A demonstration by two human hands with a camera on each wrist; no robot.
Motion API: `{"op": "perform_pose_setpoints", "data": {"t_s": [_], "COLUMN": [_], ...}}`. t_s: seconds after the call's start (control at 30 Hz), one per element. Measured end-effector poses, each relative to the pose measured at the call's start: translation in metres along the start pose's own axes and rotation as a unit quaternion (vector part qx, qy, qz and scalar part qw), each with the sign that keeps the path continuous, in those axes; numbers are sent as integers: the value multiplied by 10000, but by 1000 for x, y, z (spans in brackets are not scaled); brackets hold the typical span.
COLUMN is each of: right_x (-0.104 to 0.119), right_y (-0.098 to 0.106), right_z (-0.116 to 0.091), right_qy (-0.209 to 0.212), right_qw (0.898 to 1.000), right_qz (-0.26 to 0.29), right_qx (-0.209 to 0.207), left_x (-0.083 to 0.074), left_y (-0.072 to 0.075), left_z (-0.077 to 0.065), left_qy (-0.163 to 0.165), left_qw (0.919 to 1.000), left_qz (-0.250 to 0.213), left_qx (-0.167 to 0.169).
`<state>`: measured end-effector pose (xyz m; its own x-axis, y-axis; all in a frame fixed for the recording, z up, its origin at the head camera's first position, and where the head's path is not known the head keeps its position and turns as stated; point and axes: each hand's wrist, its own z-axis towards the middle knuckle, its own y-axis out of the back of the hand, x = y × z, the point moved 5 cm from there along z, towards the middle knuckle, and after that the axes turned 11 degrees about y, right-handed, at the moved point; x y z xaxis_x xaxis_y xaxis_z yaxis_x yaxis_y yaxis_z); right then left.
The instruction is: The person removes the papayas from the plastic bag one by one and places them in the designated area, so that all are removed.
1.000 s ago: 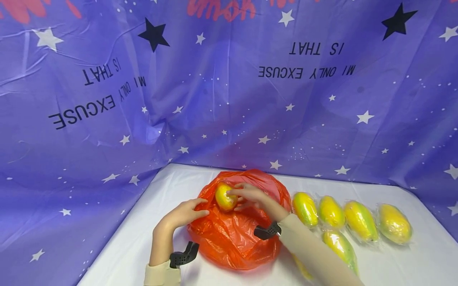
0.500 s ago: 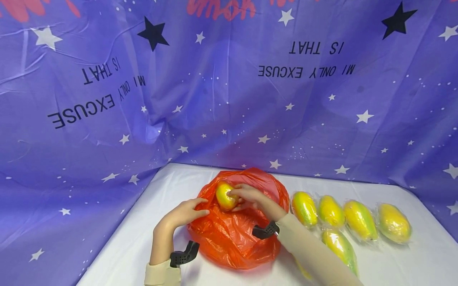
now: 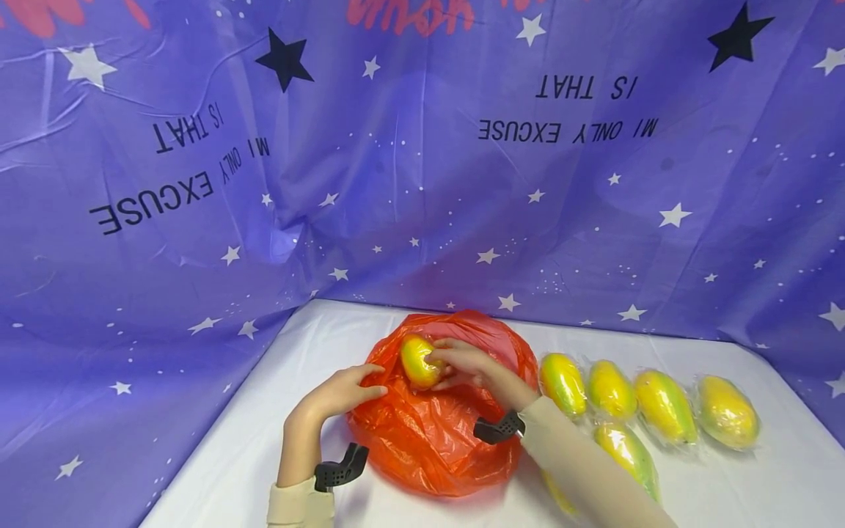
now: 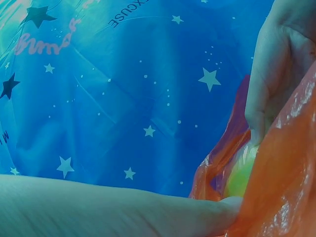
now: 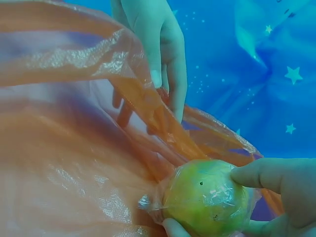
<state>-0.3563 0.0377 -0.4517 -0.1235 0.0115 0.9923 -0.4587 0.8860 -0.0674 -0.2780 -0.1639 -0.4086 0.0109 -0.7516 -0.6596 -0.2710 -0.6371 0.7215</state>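
A red plastic bag (image 3: 436,447) stands with its mouth spread on the white table. My right hand (image 3: 465,363) reaches in over the rim and holds a yellow mango (image 3: 417,359) between fingers and thumb, at the bag's far left inner side. In the right wrist view this mango (image 5: 205,197) shows a clear film wrap and a greenish skin. My left hand (image 3: 343,392) holds the bag's left rim, index finger and thumb spread along it; some of its fingers show through the thin plastic in the right wrist view.
Right of the bag lie several more film-wrapped mangoes (image 3: 663,407) in a row, with another wrapped mango (image 3: 623,455) nearer. My right sleeve (image 3: 574,462) partly covers one more. A purple star-printed cloth (image 3: 422,183) hangs behind the white table (image 3: 277,389).
The mango and my right hand have shifted very slightly to the right within the bag's mouth. My left hand stays at the rim.
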Motion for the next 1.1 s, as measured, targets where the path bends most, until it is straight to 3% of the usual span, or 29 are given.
{"op": "perform_pose_setpoints", "data": {"t_s": [0.57,1.1], "right_x": [4,17], "right_y": [9,14], "right_z": [-20,-51], "right_qy": [9,383], "right_qw": [9998,9987], "right_qz": [13,-252], "right_qx": [219,201], "left_x": [0,-1], "left_y": [-1,0], "left_z": [0,-1], "left_qy": [65,107], "left_qw": [10000,9999], "left_qz": [-33,0], "left_qx": [8,15]}}
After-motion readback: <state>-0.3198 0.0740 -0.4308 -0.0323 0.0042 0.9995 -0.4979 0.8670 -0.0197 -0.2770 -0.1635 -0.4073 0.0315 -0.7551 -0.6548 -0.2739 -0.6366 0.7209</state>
